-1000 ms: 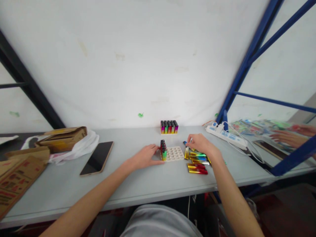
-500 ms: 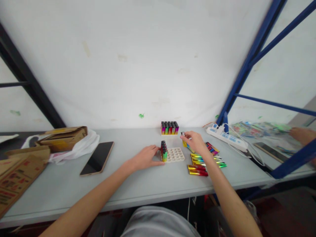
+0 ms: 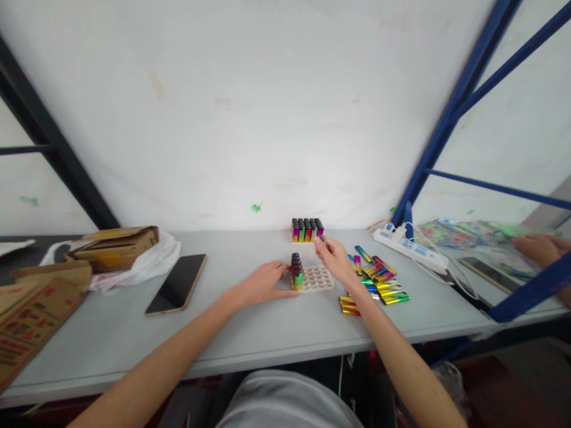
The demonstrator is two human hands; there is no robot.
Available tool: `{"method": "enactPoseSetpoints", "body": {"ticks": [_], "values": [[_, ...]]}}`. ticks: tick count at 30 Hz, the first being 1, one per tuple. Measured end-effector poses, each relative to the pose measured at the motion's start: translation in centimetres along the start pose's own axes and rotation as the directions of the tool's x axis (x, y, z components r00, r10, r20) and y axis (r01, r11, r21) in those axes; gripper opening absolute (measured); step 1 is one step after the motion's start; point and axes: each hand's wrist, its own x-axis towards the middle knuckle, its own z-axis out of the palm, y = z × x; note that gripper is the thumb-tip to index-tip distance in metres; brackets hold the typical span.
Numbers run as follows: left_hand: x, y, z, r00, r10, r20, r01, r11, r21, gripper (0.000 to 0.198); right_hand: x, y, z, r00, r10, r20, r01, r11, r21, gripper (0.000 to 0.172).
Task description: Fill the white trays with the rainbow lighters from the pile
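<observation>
A white tray with round holes [image 3: 317, 278] lies on the grey table [image 3: 250, 333]; a few rainbow-coloured lighters [image 3: 295, 272] stand in its left column. My left hand [image 3: 262, 283] rests flat against the tray's left side, fingers touching it. My right hand [image 3: 333, 258] hovers over the tray's far right corner, pinched on one lighter whose dark cap shows at the fingertips. A loose heap of lighters [image 3: 379, 279] lies to the right of the tray. A full block of standing lighters [image 3: 307, 230] sits by the wall.
A dark phone [image 3: 176, 284] lies left of the tray, with cardboard boxes [image 3: 111, 246] and a white bag beyond it. A white power strip [image 3: 410, 246] and its cables run at the right. Blue rack beams [image 3: 446, 119] frame another person's hand [image 3: 537, 246].
My right hand picked a lighter from the loose heap and carried it left, up over the tray. My left hand stayed at the tray's side.
</observation>
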Motion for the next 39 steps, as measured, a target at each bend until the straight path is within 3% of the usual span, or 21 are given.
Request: {"method": "enactPoseSetpoints", "body": {"ticks": [6,12,21,26,33,39], "values": [[0.1,-0.1,0.1,1.000,0.005,-0.005,-0.005,1.000,-0.010,0.055,-0.6,-0.4,0.6,0.990,-0.067,-0.125,0.033,0.966,-0.257,0.055],[0.1,-0.3,0.1,0.999,0.019,-0.027,-0.020,0.999,-0.034,0.058,-0.6,-0.6,0.9,0.986,-0.091,-0.137,0.030,0.918,-0.395,0.039],[0.1,0.0,0.0,1.000,0.007,-0.003,-0.008,1.000,-0.018,0.057,-0.6,-0.6,1.0,0.987,-0.106,-0.120,0.053,0.924,-0.380,0.051],[0.0,0.1,-0.2,1.000,0.005,0.011,-0.005,1.000,-0.020,0.057,-0.6,-0.5,0.7,0.987,-0.098,-0.128,0.035,0.904,-0.426,0.040],[0.2,0.9,0.5,0.993,-0.043,-0.109,0.045,0.999,0.020,0.058,-0.5,-0.7,0.2,0.988,-0.113,-0.105,0.054,0.889,-0.454,0.041],[0.9,0.9,1.5,0.982,-0.114,-0.149,0.114,0.993,-0.005,0.067,-0.2,0.2,0.3,0.993,-0.094,0.074,0.115,0.915,-0.386,0.037]]}}
